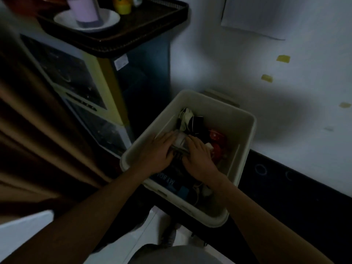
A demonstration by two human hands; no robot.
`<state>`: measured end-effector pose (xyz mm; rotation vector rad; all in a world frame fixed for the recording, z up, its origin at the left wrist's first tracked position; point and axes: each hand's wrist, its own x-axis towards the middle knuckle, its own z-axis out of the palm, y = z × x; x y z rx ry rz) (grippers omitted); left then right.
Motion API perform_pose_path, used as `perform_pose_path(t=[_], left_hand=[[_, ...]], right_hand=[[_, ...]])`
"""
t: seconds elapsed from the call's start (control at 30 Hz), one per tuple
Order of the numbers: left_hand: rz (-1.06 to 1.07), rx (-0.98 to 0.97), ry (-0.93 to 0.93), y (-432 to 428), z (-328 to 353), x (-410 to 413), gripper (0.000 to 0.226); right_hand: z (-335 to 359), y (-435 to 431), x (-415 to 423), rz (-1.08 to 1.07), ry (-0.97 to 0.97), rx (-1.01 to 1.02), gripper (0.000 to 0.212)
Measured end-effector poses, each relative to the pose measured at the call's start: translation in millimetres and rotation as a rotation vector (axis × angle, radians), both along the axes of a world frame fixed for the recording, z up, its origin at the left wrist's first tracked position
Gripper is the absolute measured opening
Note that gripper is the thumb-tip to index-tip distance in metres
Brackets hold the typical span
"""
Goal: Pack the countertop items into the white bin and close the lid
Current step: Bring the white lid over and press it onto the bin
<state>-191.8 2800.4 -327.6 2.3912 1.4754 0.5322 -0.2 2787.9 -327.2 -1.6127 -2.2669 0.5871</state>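
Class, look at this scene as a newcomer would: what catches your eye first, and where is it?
The white bin in the middle stands out, already holding items, among them something red on its right side. Inside it the left hand and right hand hold a clear container between them. At upper left, a lilac cup stands in a white bowl on a dark tray.
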Motion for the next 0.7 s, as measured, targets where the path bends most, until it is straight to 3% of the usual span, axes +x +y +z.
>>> perform_pose_path(t=[0.2, 0.33, 0.4, 0.53, 0.7], left_hand=[[0.153, 0.035, 0.001, -46.4, 13.2, -2.4, 0.051], [0.279, 0.143, 0.150, -76.4, 18.9, -21.2, 0.055], [0.375, 0.094, 0.188, -96.3, 19.9, -31.6, 0.058], [0.527, 0.006, 0.082, -143.8, 16.8, -52.2, 0.065], [0.613, -0.020, 0.147, -198.1, 5.1, -77.6, 0.065]], right_hand=[[8.7, -15.3, -8.6, 0.109, 0.061, 0.037, 0.062], [14.5, -20.8, -26.9, 0.175, 0.112, 0.085, 0.059], [19.4, -27.8, -37.6, 0.217, 0.100, 0.088, 0.059], [27.4, -49.6, -64.9, 0.346, 0.067, 0.121, 0.061], [23.4, -81.5, -101.7, 0.497, 0.035, 0.204, 0.059]])
